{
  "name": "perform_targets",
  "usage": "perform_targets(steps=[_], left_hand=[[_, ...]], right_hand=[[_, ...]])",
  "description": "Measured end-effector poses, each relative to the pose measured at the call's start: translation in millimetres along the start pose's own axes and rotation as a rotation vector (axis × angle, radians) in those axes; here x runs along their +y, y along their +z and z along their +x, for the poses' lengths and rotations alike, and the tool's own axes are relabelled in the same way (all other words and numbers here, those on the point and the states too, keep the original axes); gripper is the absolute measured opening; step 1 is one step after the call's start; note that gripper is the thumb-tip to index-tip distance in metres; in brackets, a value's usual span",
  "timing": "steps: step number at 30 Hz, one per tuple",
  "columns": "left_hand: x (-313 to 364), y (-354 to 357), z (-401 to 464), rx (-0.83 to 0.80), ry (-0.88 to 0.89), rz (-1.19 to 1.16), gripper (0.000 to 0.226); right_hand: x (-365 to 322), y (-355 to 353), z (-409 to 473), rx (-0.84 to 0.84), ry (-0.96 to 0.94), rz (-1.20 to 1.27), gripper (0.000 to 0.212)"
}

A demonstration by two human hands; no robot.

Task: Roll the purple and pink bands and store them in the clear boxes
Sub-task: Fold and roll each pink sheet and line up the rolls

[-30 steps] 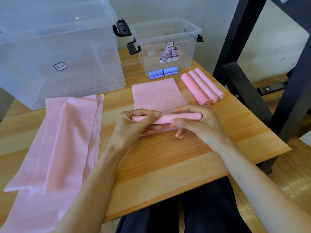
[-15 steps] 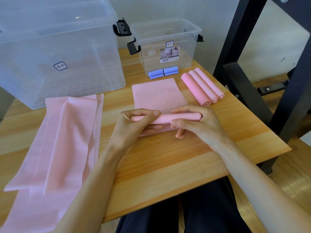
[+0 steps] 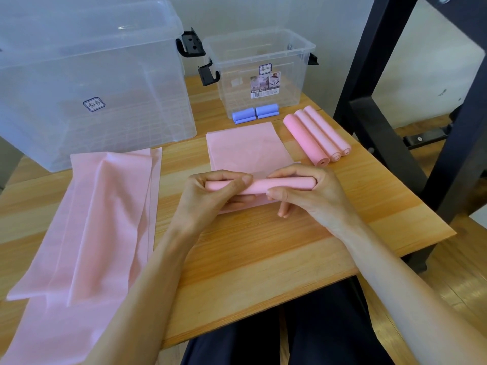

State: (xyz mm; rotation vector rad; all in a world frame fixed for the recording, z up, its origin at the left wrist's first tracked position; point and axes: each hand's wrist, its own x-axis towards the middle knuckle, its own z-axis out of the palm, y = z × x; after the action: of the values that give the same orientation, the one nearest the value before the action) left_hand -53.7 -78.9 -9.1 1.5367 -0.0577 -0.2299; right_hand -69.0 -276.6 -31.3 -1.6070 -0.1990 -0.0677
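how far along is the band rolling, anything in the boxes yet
Done: three pink rolls and two purple rolls lie on the table, not boxed. In hand: left hand and right hand grip a half-rolled pink band. Left: the flat pink bands, then storing; both clear boxes look empty.

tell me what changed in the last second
Nothing visibly changed. Left hand and right hand grip the half-rolled pink band as before; three finished pink rolls and purple rolls lie where they were.
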Motion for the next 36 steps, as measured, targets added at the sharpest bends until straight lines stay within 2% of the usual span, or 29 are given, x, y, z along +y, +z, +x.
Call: perform_targets(steps=[7, 9, 13, 20, 26, 32, 36], left_hand=[[0.1, -1.3, 0.2, -0.007, 0.105, 0.089, 0.022], [-0.9, -1.1, 0.7, 0.01, 0.102, 0.096, 0.019], [-2.2, -1.7, 2.2, 0.035, 0.057, 0.027, 0.018], [0.1, -2.7, 1.6, 0.004, 0.075, 0.016, 0.016], [-1.5, -2.5, 2.4, 0.035, 0.034, 0.018, 0.014], [0.6, -3.9, 0.9, -0.044, 0.014, 0.024, 0.02], [0.9, -2.8, 0.1, -0.026, 0.04, 0.055, 0.02]], right_hand=[[-2.3, -1.3, -0.9, 0.013, 0.037, -0.012, 0.015], [-2.6, -0.5, -0.5, 0.012, 0.027, -0.007, 0.016], [-0.5, 0.8, 0.4, -0.012, 0.01, 0.023, 0.035], [0.2, -1.2, -0.6, 0.004, 0.012, 0.002, 0.017], [0.1, 1.1, 0.0, -0.017, -0.002, 0.0, 0.031], [-2.9, -0.3, -1.9, 0.011, 0.017, 0.015, 0.016], [-3.3, -0.1, -1.1, 0.012, 0.035, 0.013, 0.018]])
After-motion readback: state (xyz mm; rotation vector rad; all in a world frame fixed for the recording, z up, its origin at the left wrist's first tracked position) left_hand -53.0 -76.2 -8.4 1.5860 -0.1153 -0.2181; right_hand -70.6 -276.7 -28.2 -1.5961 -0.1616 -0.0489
